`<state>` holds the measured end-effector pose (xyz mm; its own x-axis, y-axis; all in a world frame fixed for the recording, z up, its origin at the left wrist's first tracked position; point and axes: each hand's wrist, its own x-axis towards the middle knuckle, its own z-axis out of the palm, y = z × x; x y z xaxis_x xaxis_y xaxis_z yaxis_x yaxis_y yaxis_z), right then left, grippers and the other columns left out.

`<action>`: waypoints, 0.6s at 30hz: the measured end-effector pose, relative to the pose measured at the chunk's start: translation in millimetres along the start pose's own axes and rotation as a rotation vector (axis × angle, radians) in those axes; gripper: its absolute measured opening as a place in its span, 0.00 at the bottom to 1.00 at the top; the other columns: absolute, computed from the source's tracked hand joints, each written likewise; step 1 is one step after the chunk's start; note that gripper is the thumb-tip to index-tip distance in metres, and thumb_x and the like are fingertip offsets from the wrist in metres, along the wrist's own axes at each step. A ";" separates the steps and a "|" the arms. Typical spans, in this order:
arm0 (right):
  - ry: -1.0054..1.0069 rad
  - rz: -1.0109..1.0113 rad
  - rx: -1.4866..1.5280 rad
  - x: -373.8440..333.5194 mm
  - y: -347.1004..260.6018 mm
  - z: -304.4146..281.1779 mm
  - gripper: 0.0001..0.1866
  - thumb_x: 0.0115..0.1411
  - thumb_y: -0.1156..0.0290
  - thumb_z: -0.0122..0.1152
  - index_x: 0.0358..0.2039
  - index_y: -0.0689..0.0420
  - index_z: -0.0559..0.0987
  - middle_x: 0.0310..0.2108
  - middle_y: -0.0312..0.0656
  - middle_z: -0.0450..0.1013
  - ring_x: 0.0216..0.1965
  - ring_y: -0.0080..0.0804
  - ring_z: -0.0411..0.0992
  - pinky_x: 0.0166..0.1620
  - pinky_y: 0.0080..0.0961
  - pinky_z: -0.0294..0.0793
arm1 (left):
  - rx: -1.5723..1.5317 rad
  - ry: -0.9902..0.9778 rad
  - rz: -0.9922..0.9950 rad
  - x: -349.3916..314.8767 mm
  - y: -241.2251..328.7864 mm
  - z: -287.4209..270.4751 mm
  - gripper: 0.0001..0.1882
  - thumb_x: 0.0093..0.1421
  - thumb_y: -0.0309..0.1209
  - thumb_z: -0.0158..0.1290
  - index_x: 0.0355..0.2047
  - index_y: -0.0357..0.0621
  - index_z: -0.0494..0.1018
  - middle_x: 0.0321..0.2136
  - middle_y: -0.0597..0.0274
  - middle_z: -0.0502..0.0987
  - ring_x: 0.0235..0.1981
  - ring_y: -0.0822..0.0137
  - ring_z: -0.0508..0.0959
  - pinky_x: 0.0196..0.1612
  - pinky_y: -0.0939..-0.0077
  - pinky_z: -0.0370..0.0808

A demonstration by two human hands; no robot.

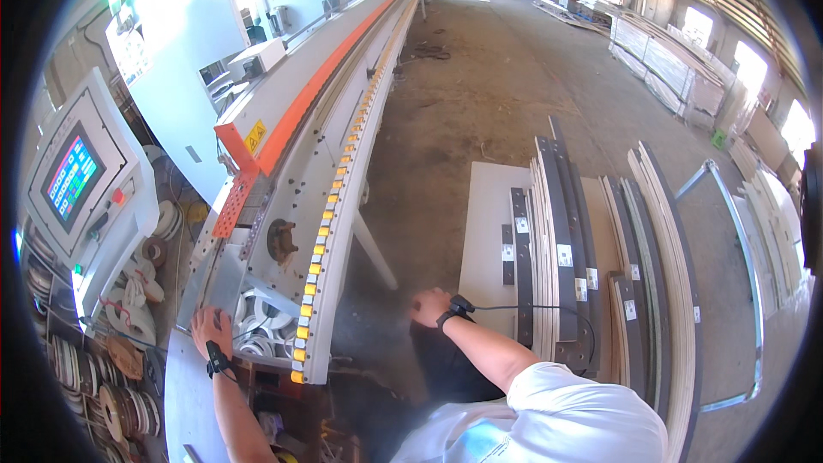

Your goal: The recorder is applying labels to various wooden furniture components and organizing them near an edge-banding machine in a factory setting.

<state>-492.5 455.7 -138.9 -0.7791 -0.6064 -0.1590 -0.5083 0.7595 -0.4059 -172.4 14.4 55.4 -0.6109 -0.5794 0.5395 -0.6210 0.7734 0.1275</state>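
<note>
My left hand lies with its fingers stretched over the grey metal infeed end of a long edge-banding machine. Nothing shows in that hand, and a dark band circles its wrist. My right hand hangs in the air beside my dark-clothed leg, between the machine and the stacked boards. Its fingers look curled in, and I see nothing held in them. A black wristband with a cable is on this wrist. Along the machine's near side runs a rail of yellow rollers, right of my left hand.
A control panel with a lit screen stands at the left, above rolls of edging tape. Narrow labelled boards are stacked at the right, beside a metal frame. Wrapped panels stand farther back.
</note>
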 end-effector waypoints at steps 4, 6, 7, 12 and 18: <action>-0.023 0.017 0.009 -2.1 -4.0 -5.1 0.18 0.60 0.47 0.67 0.46 0.41 0.88 0.51 0.36 0.84 0.60 0.47 0.75 0.59 0.52 0.75 | 0.061 0.144 0.043 -0.9 2.4 1.1 0.15 0.63 0.35 0.62 0.50 0.47 0.81 0.51 0.55 0.82 0.56 0.45 0.77 0.62 0.48 0.72; -0.002 0.009 0.015 -2.4 -5.7 -6.3 0.18 0.60 0.47 0.67 0.45 0.41 0.88 0.50 0.36 0.84 0.59 0.47 0.75 0.59 0.52 0.76 | 0.062 0.151 0.035 -1.0 2.4 2.3 0.15 0.63 0.35 0.62 0.49 0.47 0.81 0.51 0.55 0.82 0.56 0.45 0.77 0.62 0.49 0.72; 0.007 0.002 0.006 -2.3 -5.1 -6.5 0.18 0.60 0.47 0.67 0.45 0.41 0.88 0.50 0.36 0.85 0.59 0.47 0.75 0.58 0.51 0.76 | 0.059 0.157 0.027 -1.2 2.6 2.7 0.15 0.63 0.35 0.62 0.49 0.46 0.81 0.52 0.55 0.82 0.57 0.45 0.77 0.62 0.49 0.72; 0.020 0.005 -0.014 -2.6 -4.4 -5.3 0.17 0.60 0.47 0.67 0.43 0.42 0.88 0.49 0.36 0.85 0.58 0.47 0.76 0.57 0.52 0.76 | 0.013 0.007 -0.011 -0.8 -0.2 0.3 0.12 0.63 0.35 0.62 0.45 0.45 0.81 0.50 0.54 0.83 0.55 0.45 0.77 0.61 0.51 0.74; 0.060 -0.009 0.003 -1.8 -1.2 0.6 0.17 0.61 0.47 0.66 0.43 0.42 0.88 0.48 0.36 0.85 0.57 0.47 0.76 0.58 0.51 0.75 | 0.010 0.063 0.012 -0.1 4.5 -1.1 0.10 0.62 0.34 0.62 0.41 0.45 0.81 0.46 0.55 0.83 0.52 0.45 0.78 0.58 0.50 0.74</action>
<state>-490.3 455.7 -138.7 -0.7951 -0.5980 -0.1012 -0.5142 0.7532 -0.4101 -174.6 18.2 56.8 -0.5865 -0.5525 0.5923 -0.6188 0.7775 0.1126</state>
